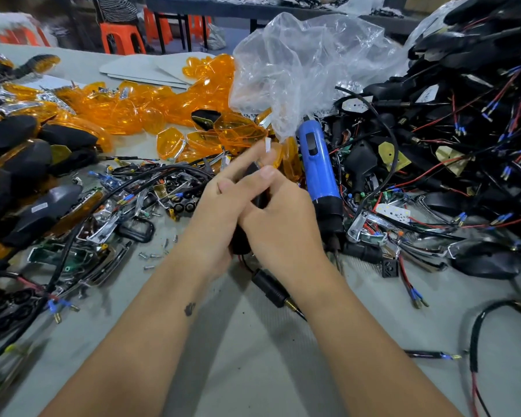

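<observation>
left hand [214, 218]: curled round the black shell [241, 243] from the left, forefinger stretched forward
right hand [280, 219]: grips the same shell from the right, thumb laid across its top
black shell: held over the middle of the desk [253, 356], squeezed between both hands and mostly hidden by them
stem [271, 287]: black with a brass tip, trailing with red wires from the shell's lower end onto the desk
white strip [267, 145]: stands up at the tip of the left forefinger; how it is held cannot be told
plastic bag [298, 70]: clear and crumpled, just behind the hands; what is in it cannot be made out, and its lower end drapes over the top of the screwdriver
screwdriver [319, 167]: blue, lying just right of the hands, its dark nose toward the person
orange lenses [151, 106]: a loose heap behind and to the left, straight on the desk, in no container
wired shells [463, 100]: a tall pile on the right, black, with red and black leads ending in blue sleeves
screws [154, 255]: a few loose on the desk left of the left wrist
</observation>
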Motion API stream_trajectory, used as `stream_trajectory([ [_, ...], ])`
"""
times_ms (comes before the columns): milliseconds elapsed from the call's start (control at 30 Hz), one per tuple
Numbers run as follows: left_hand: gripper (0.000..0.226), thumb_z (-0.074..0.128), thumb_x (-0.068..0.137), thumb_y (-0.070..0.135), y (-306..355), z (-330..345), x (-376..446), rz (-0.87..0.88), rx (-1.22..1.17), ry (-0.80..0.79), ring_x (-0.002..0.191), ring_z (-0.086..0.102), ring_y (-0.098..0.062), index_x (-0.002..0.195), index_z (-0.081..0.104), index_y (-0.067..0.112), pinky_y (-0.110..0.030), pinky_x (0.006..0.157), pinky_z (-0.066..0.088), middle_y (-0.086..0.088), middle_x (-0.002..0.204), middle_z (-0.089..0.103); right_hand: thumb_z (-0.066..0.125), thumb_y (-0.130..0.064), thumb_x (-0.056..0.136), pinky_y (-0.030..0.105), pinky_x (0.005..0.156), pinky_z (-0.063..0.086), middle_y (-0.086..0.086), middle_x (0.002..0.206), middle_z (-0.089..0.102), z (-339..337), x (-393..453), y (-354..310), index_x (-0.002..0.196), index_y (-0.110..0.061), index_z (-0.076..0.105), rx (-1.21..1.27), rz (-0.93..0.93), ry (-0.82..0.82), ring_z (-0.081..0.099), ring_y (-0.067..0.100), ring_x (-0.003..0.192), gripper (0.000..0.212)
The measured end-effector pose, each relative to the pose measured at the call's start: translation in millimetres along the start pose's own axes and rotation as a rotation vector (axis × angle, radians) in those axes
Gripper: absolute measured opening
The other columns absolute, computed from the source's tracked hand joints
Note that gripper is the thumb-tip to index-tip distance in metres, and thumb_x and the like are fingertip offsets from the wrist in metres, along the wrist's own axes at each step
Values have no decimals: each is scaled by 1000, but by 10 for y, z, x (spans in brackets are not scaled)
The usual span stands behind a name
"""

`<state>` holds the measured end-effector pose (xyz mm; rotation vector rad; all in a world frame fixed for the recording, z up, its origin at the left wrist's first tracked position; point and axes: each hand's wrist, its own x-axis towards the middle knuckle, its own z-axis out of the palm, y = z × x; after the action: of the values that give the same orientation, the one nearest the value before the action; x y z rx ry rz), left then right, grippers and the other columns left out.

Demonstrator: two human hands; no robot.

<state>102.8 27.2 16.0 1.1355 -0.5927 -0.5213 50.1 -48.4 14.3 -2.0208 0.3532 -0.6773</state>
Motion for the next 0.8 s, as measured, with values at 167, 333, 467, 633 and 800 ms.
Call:
stream_trajectory([
  [167, 23, 56, 79, 28, -68, 34, 52, 31, 123, 202, 91, 65, -27, 83, 75, 16, -44, 85, 54, -11, 90, 70, 59, -37, 93, 42, 71, 55, -6, 78, 66, 39, 8, -2, 91, -25, 63, -92, 14, -28, 63, 16, 76, 13],
  [333, 36, 50, 81, 43, -30, 50, 46, -13, 66, 191, 79, 66, -22, 82, 76, 18, -36, 73, 53, -9, 82, 68, 50, -48, 92, 38, 62, 51, -8, 69, 60, 61, 17, -50, 73, -30, 50, -85, -2, -24, 59, 15, 67, 26],
  [467, 47, 55, 69, 62, -3, 95, 14, -82, 178, 168, 86, 69, -18, 90, 76, 26, -40, 79, 55, -2, 89, 70, 48, -63, 83, 41, 62, 51, -14, 56, 58, 28, 52, -31, 66, -31, 59, 98, 155, -72, 58, 12, 58, 38],
  [633, 45, 54, 79, 55, 23, 140, 22, -131, -22, 135, 94, 74, -14, 107, 72, 24, -24, 67, 58, 1, 105, 76, 53, -63, 74, 47, 64, 53, -15, 55, 56, 32, 55, -8, 65, -32, 59, 231, 154, -31, 58, 14, 57, 33],
  [800, 34, 52, 78, 41, 27, 169, 74, -61, -69, 204, 68, 67, -15, 78, 75, 16, -24, 60, 53, -1, 72, 69, 48, -51, 85, 29, 51, 34, -17, 49, 51, 95, 52, -41, 56, -36, 53, 37, -2, 78, 46, 8, 49, 33],
])
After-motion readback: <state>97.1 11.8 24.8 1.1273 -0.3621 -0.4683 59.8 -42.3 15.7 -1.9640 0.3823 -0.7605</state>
